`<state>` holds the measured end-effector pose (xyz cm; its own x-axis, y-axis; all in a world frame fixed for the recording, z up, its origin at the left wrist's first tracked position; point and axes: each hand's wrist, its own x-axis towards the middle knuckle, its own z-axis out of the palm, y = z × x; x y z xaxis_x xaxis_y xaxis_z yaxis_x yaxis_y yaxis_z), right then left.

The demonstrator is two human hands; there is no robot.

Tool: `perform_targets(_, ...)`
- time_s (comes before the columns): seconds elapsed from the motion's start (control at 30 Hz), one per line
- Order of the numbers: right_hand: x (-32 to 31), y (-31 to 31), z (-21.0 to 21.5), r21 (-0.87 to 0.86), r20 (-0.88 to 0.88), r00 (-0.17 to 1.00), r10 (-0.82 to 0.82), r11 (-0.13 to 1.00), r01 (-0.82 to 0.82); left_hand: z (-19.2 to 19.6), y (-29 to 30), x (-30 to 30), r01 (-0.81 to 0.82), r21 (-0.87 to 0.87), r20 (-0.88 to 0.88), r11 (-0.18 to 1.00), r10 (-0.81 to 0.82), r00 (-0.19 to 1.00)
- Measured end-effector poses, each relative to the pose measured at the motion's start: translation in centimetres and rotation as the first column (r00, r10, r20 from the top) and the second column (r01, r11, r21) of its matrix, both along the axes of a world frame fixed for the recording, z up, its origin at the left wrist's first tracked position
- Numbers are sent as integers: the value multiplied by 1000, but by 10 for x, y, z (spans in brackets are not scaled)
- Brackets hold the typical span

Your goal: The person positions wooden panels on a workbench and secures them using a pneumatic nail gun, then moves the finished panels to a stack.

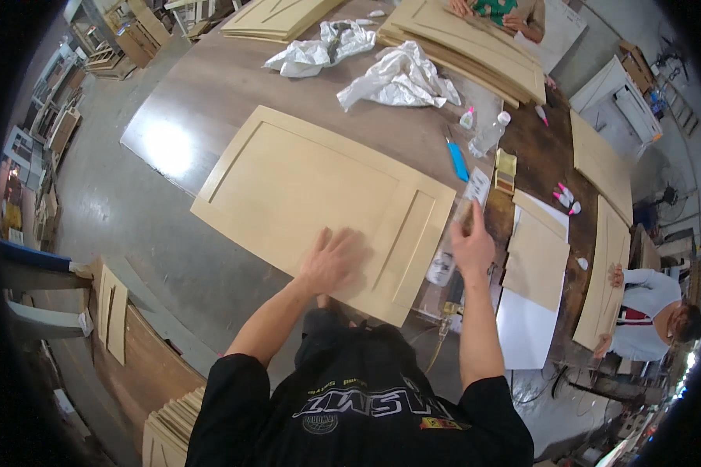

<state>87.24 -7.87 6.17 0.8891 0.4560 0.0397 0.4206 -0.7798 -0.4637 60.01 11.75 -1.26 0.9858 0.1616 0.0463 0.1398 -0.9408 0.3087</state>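
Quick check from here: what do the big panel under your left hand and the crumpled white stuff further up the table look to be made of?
The panel under the left hand looks like unfinished wood or fibreboard: pale tan, matt, with a raised frame around a recessed middle. No grain shows, so which one is open. The crumpled white sheets look like thin plastic or paper: sharp creases and a slight sheen.

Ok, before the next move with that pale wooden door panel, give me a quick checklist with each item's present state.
1. Left hand flat on the door panel: ok.
2. Panel fully on the table: not ok, its near corner overhangs the edge.
3. Right hand free of the panel: ok, it is off the right edge; whether it holds something, cannot tell.
4. Blue tool and plastic bottle clear of the panel: ok.
5. Crumpled white sheets clear of the panel: ok.
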Motion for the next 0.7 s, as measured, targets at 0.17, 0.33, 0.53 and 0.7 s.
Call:
perform_targets(0.17, 36, -58, -50, -107, 222, 967, 125, 989, -103, -23, -19, -57, 43, -84, -32, 996, -46, 998)
perform_targets(0.33, -32, -88, -53, -7, 264, 918, 294, 953, -303, -7, 13, -85, -79, 38, 160, 996, 72, 984)
perform_targets(0.53, -83, -61, -10, -213, -83, 824, 560, 798, -563, 47, 48, -106, 110, 123, 261, 986, -139, 955)
perform_targets(0.7, -88, -30, -20, 668, 150, 763, 629, 504, -548, 192, 106, -68, 11, 318, 676, 948, -235, 699)
